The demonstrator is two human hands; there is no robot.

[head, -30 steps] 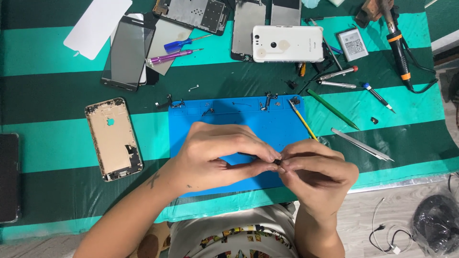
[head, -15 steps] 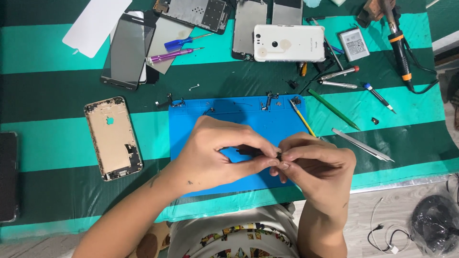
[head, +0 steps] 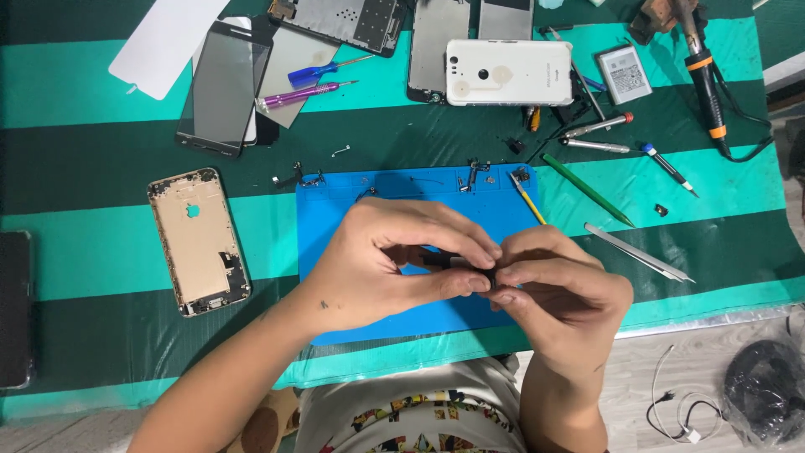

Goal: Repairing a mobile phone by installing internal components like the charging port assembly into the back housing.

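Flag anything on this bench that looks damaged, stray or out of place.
Nothing looks broken by accident. The gold phone shell lies gutted and askew, and small loose parts sit scattered off the blue mat on the striped cloth.

Table cover point(head: 101, 109): striped, dark green and bright teal bands.
Work mat point(head: 503, 210): solid blue.
Phone housing point(head: 198, 241): gold, dark at the lower end.
Phone back point(head: 509, 73): white.
Screwdrivers: one blue-handled point(head: 312, 73), one purple-handled point(head: 289, 96).
Pry stick point(head: 587, 190): green.
Soldering iron point(head: 706, 80): black with orange rings.
Small part point(head: 444, 260) between fingertips: black.
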